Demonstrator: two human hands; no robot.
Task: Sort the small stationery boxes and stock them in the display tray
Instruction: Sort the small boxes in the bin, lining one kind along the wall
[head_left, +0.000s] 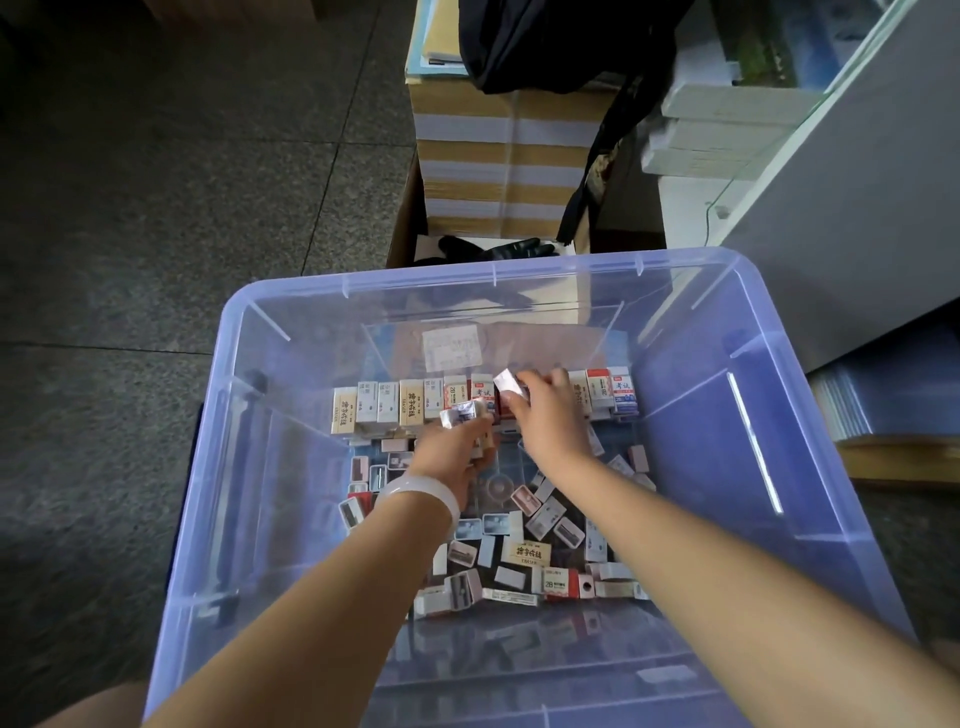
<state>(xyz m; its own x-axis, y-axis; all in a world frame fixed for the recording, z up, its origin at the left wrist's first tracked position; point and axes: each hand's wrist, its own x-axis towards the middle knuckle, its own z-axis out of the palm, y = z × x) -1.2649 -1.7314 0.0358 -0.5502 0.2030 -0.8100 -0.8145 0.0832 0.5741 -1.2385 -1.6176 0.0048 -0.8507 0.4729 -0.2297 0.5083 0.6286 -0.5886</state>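
Inside a large clear blue plastic bin (291, 332), a row of small upright stationery boxes (405, 408) lines the far wall. Loose small boxes (524, 551) lie jumbled over the bin floor nearer to me. My left hand (457, 457), with a pale bangle on the wrist, holds a small silver-white box (460, 414) just in front of the row. To its right, my right hand (545, 415) pinches a small white box (506, 385) at the middle of the row. A clear inner tray wall (374, 338) with a paper label rises behind the row.
Beyond the bin stand a stack of brown and white paper reams (498, 150), a black bag (561, 41) and black gloves (498, 249). A grey cabinet (857, 234) stands at the right. Speckled grey floor tiles (182, 182) lie to the left.
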